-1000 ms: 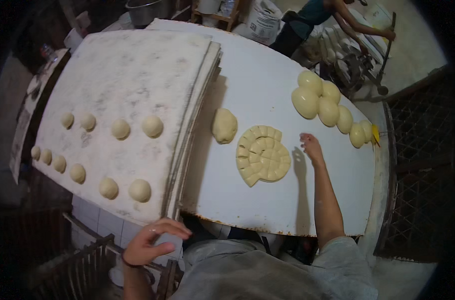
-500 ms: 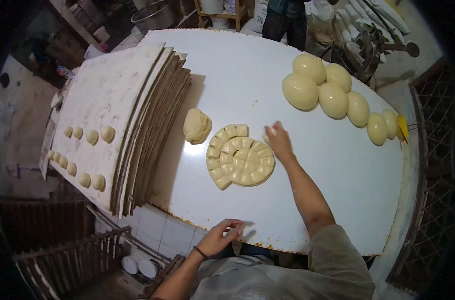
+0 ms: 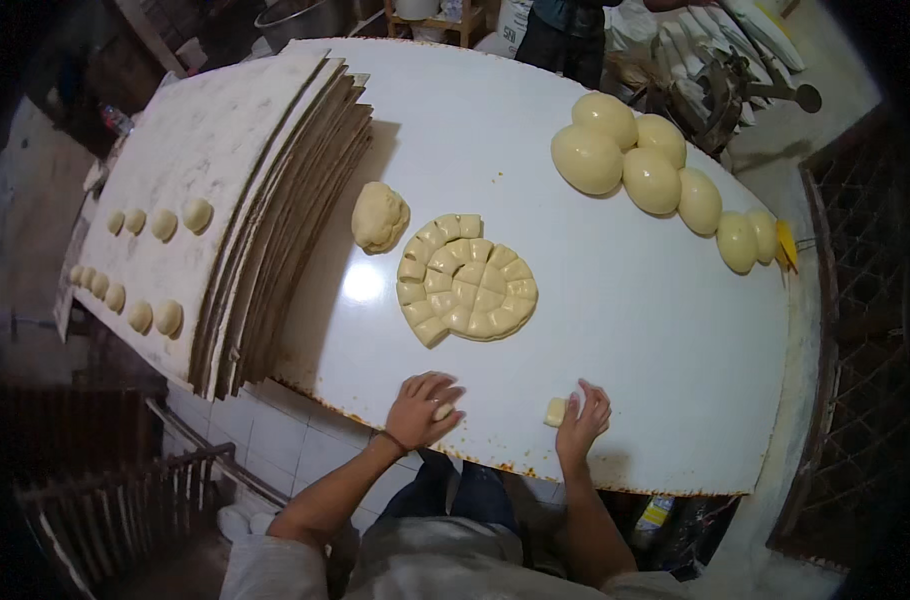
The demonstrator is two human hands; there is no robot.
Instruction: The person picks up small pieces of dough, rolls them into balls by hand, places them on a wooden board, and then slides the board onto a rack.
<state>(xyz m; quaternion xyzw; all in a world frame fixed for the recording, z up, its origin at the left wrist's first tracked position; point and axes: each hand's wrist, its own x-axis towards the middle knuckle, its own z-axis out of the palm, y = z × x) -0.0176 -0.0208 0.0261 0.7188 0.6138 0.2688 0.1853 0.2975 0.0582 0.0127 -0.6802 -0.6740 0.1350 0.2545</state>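
Curled around a small lump of dough (image 3: 443, 411), the grip of the left hand (image 3: 419, 410) sits low over the near edge of the bench (image 3: 665, 330). From where I stand, the right hand (image 3: 581, 422) has its fingers loosely bent, its thumb side against a squarish dough piece (image 3: 555, 411); I cannot tell whether it pinches that piece or merely touches it. Both pieces lie just this side of the scored coil of dough (image 3: 475, 290), near the middle of the bench, with an uncut mound (image 3: 381, 218) just beyond it to the left.

I take the step in hand to be shaping cut portions, one per palm. Next, I judge, comes light downward pressure and small circles until each is smooth, like the ten little balls (image 3: 164, 224) in two rows on the top board (image 3: 245, 120) of the stack. Seven large glossy rounds (image 3: 651, 180) crowd together at the far right.

As for containers, a metal pot (image 3: 300, 24) stands past the boards, its inside too dim to read. A white sack (image 3: 512, 24) stands behind the bench, its contents hidden, beside a co-worker (image 3: 567, 40).
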